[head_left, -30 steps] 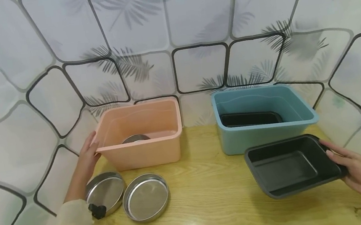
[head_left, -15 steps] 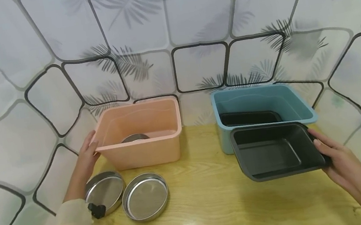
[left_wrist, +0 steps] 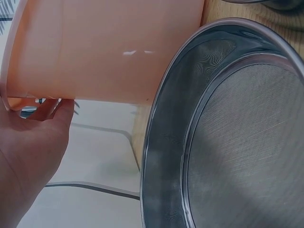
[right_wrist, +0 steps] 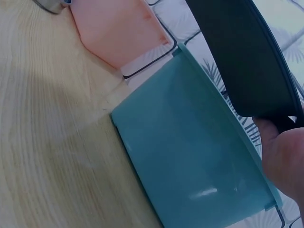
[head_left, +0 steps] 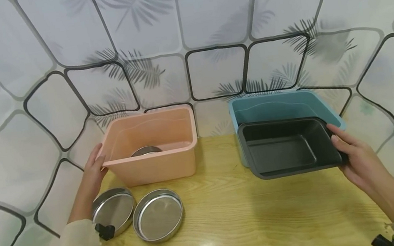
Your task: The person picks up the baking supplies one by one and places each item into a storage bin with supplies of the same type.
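My right hand (head_left: 356, 155) grips the right end of a black loaf pan (head_left: 287, 148), thumb on the near side of its rim. The pan is raised in front of the blue bin (head_left: 237, 113), tilted so its inside faces me, and it hides much of the bin. In the right wrist view the pan (right_wrist: 247, 57) is seen from below, above the bin's rim. My left hand (head_left: 92, 175) holds the left rim of the pink bin (head_left: 158, 168); in the left wrist view its fingers (left_wrist: 59, 114) curl at the rim. A round metal piece (head_left: 146, 150) lies inside the pink bin.
Two round metal sieves stand side by side on the wooden table (head_left: 223, 203): the left sieve (head_left: 115, 212) below my left wrist, the right sieve (head_left: 159, 216) in front of the pink bin. A patterned cloth wall (head_left: 218, 73) encloses the back and sides.
My right hand has lifted the loaf pan up and leftward, from over the table to in front of the blue bin's opening. My left hand has stayed at the pink bin's rim.
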The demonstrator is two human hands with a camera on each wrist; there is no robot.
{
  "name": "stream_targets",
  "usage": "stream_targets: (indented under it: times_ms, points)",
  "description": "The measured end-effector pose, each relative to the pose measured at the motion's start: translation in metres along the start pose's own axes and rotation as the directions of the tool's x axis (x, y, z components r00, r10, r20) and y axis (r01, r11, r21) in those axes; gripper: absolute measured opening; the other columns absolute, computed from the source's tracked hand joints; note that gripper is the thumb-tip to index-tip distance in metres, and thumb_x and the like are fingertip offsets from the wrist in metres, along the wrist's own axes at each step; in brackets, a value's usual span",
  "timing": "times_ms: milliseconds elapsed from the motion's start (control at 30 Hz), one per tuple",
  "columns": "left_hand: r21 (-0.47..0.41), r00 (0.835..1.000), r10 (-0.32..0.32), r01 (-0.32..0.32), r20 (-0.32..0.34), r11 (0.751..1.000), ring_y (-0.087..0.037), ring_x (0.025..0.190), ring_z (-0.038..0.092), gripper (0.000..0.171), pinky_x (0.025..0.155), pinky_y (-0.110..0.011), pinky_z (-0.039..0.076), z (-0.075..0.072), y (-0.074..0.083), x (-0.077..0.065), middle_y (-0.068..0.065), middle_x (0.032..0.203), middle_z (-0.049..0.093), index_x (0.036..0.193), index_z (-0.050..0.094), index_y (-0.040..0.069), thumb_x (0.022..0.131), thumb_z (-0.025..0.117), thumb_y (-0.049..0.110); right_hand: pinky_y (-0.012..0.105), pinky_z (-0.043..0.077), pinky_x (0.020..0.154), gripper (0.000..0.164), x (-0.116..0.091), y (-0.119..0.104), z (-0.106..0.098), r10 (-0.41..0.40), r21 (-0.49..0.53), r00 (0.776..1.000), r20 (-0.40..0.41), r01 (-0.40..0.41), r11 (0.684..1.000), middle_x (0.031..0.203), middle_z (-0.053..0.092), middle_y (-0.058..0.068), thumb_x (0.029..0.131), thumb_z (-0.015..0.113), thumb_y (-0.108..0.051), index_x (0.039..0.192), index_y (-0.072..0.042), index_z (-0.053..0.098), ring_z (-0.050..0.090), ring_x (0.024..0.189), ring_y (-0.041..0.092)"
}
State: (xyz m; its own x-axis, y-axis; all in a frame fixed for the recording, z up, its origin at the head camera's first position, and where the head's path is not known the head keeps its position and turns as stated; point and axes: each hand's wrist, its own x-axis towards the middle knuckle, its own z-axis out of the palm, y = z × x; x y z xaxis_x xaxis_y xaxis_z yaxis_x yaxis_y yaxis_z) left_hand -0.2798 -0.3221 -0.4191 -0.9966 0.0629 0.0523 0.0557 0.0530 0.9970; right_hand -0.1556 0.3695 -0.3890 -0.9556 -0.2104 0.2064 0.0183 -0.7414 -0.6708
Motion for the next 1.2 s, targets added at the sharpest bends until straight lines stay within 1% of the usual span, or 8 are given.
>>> stream_targets:
  times_ms: [267, 467, 633, 800, 867, 1067, 1133, 1200]
  points:
    - [-0.012, 1.000, 0.009, -0.009, -0.003, 1.000, -0.037, 0.152, 0.014, 0.064, 0.127, -0.045, 0.014, 0.000, 0.000, 0.000, -0.025, 0.167, 0.000, 0.164, 0.001, 0.017, 0.111, 0.033, 0.034, 0.034, 0.061, 0.086, 0.045, 0.018, -0.007, 0.005, -0.006, 0.013, 1.000, -0.008, 0.006, 1.000, 0.130, 0.066, 0.005, 0.108, 0.029, 0.000, 0.140, -0.011, 0.060, 0.067, 0.114, 0.025]
    - [-0.020, 1.000, 0.012, -0.012, 0.003, 1.000, -0.035, 0.152, 0.014, 0.065, 0.127, -0.046, 0.014, 0.001, 0.000, 0.000, -0.026, 0.166, 0.000, 0.164, 0.001, 0.017, 0.111, 0.034, 0.035, 0.032, 0.062, 0.081, 0.042, 0.029, -0.013, 0.006, -0.028, 0.012, 0.996, -0.084, 0.029, 1.000, 0.126, 0.069, 0.005, 0.107, 0.035, 0.002, 0.134, -0.010, 0.065, 0.070, 0.105, 0.024]
    - [-0.018, 1.000, 0.009, -0.009, 0.004, 1.000, -0.033, 0.152, 0.016, 0.064, 0.127, -0.045, 0.014, 0.001, 0.000, -0.001, -0.026, 0.166, 0.000, 0.164, 0.001, 0.018, 0.111, 0.034, 0.035, 0.030, 0.061, 0.083, 0.040, 0.038, -0.019, 0.007, -0.035, -0.017, 0.990, -0.140, 0.033, 0.999, 0.122, 0.070, 0.003, 0.107, 0.039, 0.001, 0.135, -0.012, 0.065, 0.069, 0.107, 0.021]
    - [-0.027, 1.000, 0.008, -0.008, 0.009, 1.000, -0.033, 0.153, 0.014, 0.064, 0.127, -0.044, 0.014, 0.000, 0.001, -0.001, -0.026, 0.167, -0.001, 0.164, 0.000, 0.018, 0.111, 0.033, 0.034, 0.028, 0.061, 0.083, 0.041, 0.051, -0.027, 0.008, -0.037, -0.040, 0.976, -0.214, 0.029, 0.999, 0.117, 0.071, 0.000, 0.105, 0.044, -0.001, 0.140, -0.015, 0.061, 0.069, 0.108, 0.018]
    - [-0.029, 1.000, 0.008, -0.008, 0.011, 1.000, -0.034, 0.153, 0.013, 0.064, 0.127, -0.044, 0.013, 0.000, 0.001, -0.001, -0.026, 0.167, -0.001, 0.164, 0.000, 0.018, 0.111, 0.033, 0.034, 0.028, 0.061, 0.080, 0.039, 0.057, -0.030, 0.007, -0.045, -0.055, 0.969, -0.243, 0.033, 0.998, 0.115, 0.072, -0.001, 0.105, 0.046, -0.001, 0.137, -0.014, 0.063, 0.070, 0.104, 0.017]
    - [-0.029, 1.000, -0.001, 0.001, 0.008, 1.000, -0.035, 0.153, 0.012, 0.064, 0.127, -0.044, 0.014, -0.001, -0.001, -0.001, -0.025, 0.167, -0.001, 0.164, -0.001, 0.019, 0.111, 0.032, 0.034, 0.027, 0.062, 0.075, 0.032, 0.073, -0.040, 0.001, -0.066, -0.079, 0.950, -0.307, 0.044, 0.996, 0.108, 0.074, -0.003, 0.103, 0.049, 0.001, 0.120, -0.011, 0.074, 0.072, 0.095, 0.016]
    - [-0.032, 1.000, 0.002, -0.001, 0.009, 0.999, -0.036, 0.153, 0.012, 0.064, 0.127, -0.044, 0.014, -0.001, -0.001, 0.000, -0.025, 0.167, -0.001, 0.164, -0.001, 0.019, 0.111, 0.032, 0.033, 0.026, 0.062, 0.075, 0.032, 0.077, -0.043, -0.002, -0.065, -0.082, 0.942, -0.329, 0.040, 0.996, 0.106, 0.074, -0.002, 0.103, 0.050, 0.000, 0.119, -0.011, 0.075, 0.072, 0.094, 0.016]
    - [-0.028, 1.000, 0.003, -0.003, 0.008, 1.000, -0.035, 0.153, 0.013, 0.064, 0.127, -0.044, 0.014, 0.000, -0.001, -0.001, -0.025, 0.167, -0.001, 0.164, 0.000, 0.018, 0.111, 0.033, 0.034, 0.025, 0.061, 0.075, 0.033, 0.080, -0.045, -0.005, -0.058, -0.095, 0.932, -0.357, 0.026, 0.995, 0.105, 0.075, -0.004, 0.103, 0.052, -0.001, 0.124, -0.014, 0.073, 0.072, 0.094, 0.014]
